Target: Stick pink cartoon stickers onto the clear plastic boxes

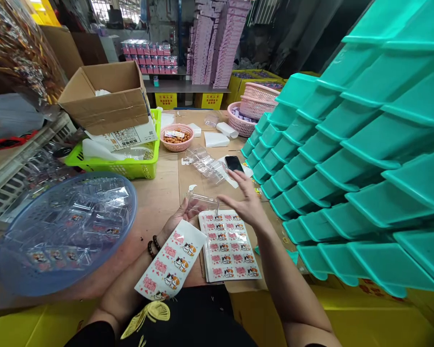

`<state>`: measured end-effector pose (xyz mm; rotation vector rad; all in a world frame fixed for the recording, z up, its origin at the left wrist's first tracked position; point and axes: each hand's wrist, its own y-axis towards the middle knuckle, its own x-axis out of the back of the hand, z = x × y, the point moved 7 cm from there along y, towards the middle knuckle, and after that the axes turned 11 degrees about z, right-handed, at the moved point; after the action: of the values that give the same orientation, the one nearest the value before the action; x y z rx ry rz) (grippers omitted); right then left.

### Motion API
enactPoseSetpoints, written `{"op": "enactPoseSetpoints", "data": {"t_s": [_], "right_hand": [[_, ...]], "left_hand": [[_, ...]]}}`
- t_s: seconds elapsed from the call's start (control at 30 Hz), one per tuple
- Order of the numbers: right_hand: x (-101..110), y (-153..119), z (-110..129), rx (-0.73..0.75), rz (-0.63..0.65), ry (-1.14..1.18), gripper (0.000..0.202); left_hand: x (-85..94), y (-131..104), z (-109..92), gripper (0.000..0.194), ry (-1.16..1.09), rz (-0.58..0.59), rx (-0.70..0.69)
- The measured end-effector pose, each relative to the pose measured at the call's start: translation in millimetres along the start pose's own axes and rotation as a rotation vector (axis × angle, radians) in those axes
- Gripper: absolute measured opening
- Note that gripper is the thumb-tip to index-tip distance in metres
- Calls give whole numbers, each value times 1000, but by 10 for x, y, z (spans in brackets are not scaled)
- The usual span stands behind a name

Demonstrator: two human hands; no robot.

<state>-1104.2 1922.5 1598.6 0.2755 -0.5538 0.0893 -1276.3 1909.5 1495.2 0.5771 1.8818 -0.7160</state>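
Note:
My left hand [177,217] is closed round the left end of a small clear plastic box [202,202]. A strip of cat stickers [173,260] lies over my left wrist and forearm, below that hand. My right hand [244,197] has its fingers spread at the box's right end; the thumb is close to it, and whether it touches I cannot tell. Beneath the box and my right hand, a stack of cat sticker sheets [231,248] rests on the table [162,193].
A blue basket [130,212] of clear boxes stands left, a green basket [141,169] with a carton [104,113] behind it. Teal bins [329,193] are stacked high at right. A phone [234,164], clear packaging [206,165] and a pink basket [177,144] lie ahead.

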Motion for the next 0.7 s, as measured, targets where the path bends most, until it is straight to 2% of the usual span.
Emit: {"op": "enactPoseSetpoints", "data": {"t_s": [0.03,0.07,0.1,0.2,0.27,0.37,0.5,0.7], "right_hand": [[65,-30,60,12,-91,26,50],[69,-47,109,8,-104,92,37],[6,-48,147,-17,-38,189,32],[-355,-47,218,-164,293,478,36],[-514,-33,211,-250,360,570,40],[-604,33,147,-294,303,597,43],[-651,86,78,-301,256,607,44],[-650,97,22,-315,221,597,42]], "left_hand": [[3,-17,-20,31,-15,-39,-23],[-2,-32,-37,32,-26,-67,-41],[-11,-43,-50,33,-35,-87,-54],[-49,-58,-52,36,-51,-102,-74],[-64,-51,-33,38,-35,-79,-73],[-19,-30,-4,41,5,-73,-72],[69,-5,-33,37,58,-115,-153],[69,15,-33,39,120,-82,-174]]}}
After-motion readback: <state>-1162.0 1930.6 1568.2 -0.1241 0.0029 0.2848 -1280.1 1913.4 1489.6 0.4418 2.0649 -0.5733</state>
